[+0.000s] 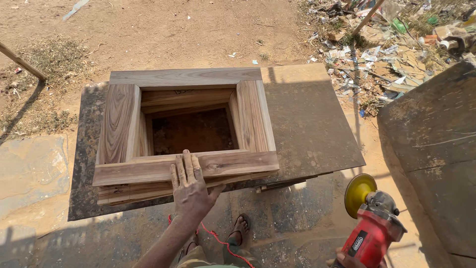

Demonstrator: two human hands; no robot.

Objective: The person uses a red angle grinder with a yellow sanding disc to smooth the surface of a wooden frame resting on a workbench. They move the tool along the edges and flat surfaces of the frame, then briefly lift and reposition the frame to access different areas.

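— What lay nearest the camera?

— Two hands. The right hand [347,259], mostly cut off by the bottom edge, gripped one red angle grinder [373,229]; how its fingers lay could not be told. The grinder carried one yellow sanding disc [358,193] and a small dark oval label on its red body. Two sandalled feet [225,235] stood on the ground, a red cord [223,243] trailing between them.

— And the left hand?

— The left hand [191,191] rested flat, fingers pressed together, on the near rail of one square wooden frame [184,130]. At least one more frame showed stacked beneath it.

— Where did the frame sit?

— On one dark board [307,129] used as a work surface, toward its left side, well apart from the grinder.

— Farther off?

— One dark slab [436,149] stood at the right. Beyond it, a heap of torn paper and plastic wrappers [391,49], mostly white, tan and green, littered the top right corner. Two thin wooden poles [22,62] leaned in, one on either side.
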